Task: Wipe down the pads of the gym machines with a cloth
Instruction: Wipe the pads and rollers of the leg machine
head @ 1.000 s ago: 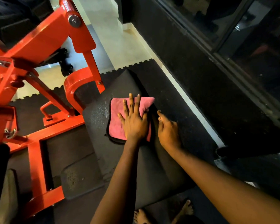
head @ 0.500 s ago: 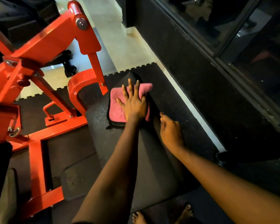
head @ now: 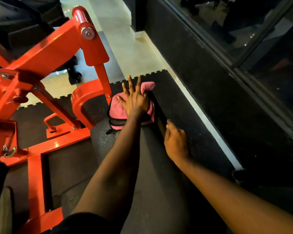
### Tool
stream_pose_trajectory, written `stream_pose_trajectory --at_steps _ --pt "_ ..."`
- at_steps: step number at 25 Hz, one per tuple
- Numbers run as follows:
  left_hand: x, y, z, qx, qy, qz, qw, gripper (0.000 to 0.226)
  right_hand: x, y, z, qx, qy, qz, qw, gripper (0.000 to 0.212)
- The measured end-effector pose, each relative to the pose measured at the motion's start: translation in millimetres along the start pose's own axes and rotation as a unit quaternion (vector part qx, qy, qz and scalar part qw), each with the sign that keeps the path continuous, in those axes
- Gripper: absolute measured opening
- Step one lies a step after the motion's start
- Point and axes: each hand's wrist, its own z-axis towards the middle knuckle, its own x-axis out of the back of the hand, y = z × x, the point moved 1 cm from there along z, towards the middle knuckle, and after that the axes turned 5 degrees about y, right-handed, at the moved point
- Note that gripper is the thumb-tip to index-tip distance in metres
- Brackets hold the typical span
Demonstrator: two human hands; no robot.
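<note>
A long black machine pad (head: 152,174) runs away from me in the middle of the view. At its far end lies a folded pink cloth (head: 116,107) with a dark edge. My left hand (head: 135,100) presses flat on the cloth, fingers straight and spread, fingertips reaching past the pad's far end. My right hand (head: 176,144) sits on the pad's right edge, nearer to me, with its fingers curled down over the side and hidden from view.
The machine's orange steel frame (head: 46,53) rises close on the left, with a curved bracket (head: 85,97) right beside the cloth. Black rubber floor mat (head: 201,115) lies to the right, then a dark wall with glass panels (head: 243,31). Pale tiled floor (head: 125,48) lies beyond.
My left hand has pushed the cloth away from me along the pad to its far end. My right hand has stayed on the pad's right edge.
</note>
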Motion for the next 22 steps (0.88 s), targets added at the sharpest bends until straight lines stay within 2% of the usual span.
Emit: stream_pose_trajectory --at_steps 3,6,9,13,16,22 --pt "7 8 3 0.006 0.009 -0.006 1.0 0.066 0 0 2 -0.022 -0.015 0.006 1.0 0.032" --pt "0 7 -60 -0.027 0.013 -0.026 0.999 0.064 2 -1 -1 0.007 0.001 0.015 1.0 0.034" --pt "-5 -2 -103 -0.008 -0.016 -0.035 0.999 0.064 -1 1 1 0.023 0.005 0.032 0.999 0.039" --pt "1 5 -53 -0.002 -0.021 -0.025 0.999 0.065 0 1 0 0.065 -0.002 0.046 0.997 0.04" --pt "4 11 -19 0.038 -0.007 -0.022 0.999 0.071 -2 2 1 0.039 -0.026 0.043 0.998 0.04" --pt "5 -11 -33 0.103 0.003 -0.066 0.992 0.06 1 0 0 0.025 -0.028 0.03 0.999 0.041"
